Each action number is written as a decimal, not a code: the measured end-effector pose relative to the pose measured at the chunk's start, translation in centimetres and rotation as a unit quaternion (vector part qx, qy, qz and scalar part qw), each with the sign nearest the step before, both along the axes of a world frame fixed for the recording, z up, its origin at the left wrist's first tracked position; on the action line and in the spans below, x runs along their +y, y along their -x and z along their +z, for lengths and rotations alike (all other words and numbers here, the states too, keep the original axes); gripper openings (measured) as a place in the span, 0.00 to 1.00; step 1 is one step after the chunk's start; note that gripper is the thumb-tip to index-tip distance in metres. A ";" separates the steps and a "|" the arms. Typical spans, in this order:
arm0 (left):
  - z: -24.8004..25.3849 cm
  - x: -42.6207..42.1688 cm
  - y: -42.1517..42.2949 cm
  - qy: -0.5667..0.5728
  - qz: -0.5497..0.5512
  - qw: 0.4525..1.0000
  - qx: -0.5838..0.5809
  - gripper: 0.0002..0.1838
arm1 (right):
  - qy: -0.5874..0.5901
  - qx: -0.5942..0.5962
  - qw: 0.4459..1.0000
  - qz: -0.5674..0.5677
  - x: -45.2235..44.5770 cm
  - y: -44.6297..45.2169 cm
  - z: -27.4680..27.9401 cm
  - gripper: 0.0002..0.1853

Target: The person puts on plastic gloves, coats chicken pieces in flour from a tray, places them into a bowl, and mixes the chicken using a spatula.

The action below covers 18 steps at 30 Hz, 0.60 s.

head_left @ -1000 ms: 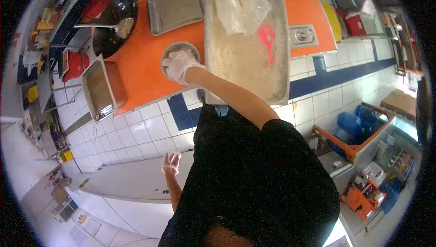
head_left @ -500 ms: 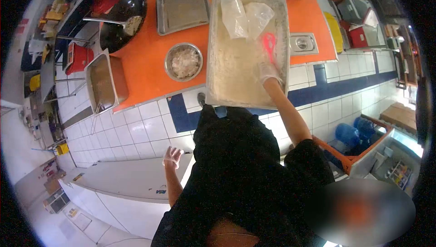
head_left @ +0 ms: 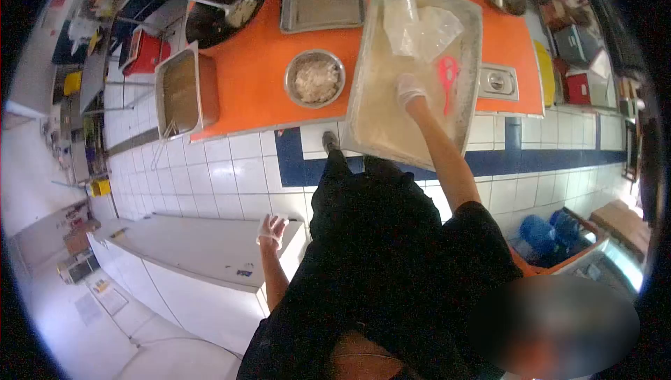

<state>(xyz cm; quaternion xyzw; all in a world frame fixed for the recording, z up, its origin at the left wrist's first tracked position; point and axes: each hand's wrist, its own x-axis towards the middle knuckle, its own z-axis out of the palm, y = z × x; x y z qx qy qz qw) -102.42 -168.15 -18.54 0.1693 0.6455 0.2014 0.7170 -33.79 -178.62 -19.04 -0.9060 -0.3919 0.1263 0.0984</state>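
Pressing nearer, the right hand (head_left: pixel 411 91), its grip unclear, could tip the overhanging tray (head_left: pixel 381 121); the left hand (head_left: pixel 270 232) is spread.

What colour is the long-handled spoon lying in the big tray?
The spoon is bright pink, clearest in the head view.

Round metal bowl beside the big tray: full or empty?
Not empty: the bowl holds a heap of pale, lumpy food, with some bare inner wall showing around it.

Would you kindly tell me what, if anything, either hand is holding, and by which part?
The left hand, open, holds nothing. Whether the right hand, over the large tray, grips anything cannot be told.
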 end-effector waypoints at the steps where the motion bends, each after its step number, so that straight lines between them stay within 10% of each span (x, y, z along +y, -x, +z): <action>1: -0.1 -0.8 0.3 -0.005 0.004 1.000 0.003 0.35 | 0.002 0.001 1.000 0.011 -1.0 -1.1 -2.6 0.15; 4: 0.1 -3.0 0.9 0.001 0.018 1.000 0.014 0.35 | -0.272 0.274 0.910 -0.148 -1.5 -3.9 -7.4 0.15; 6: 0.5 -4.1 1.0 0.032 0.006 0.999 0.037 0.35 | -0.117 0.078 0.989 0.043 -0.1 -3.4 1.4 0.11; 9: -0.1 -5.6 1.3 -0.001 -0.008 1.000 0.027 0.35 | 0.086 -0.175 0.961 0.197 3.3 -0.9 10.7 0.13; 15: -1.5 -1.7 -0.7 0.041 -0.028 0.999 0.020 0.33 | -0.172 0.054 0.966 0.184 9.1 7.7 20.4 0.15; 18: -1.6 1.1 -1.7 0.030 -0.004 0.999 0.011 0.31 | -0.218 0.010 0.963 0.160 7.5 5.5 14.7 0.17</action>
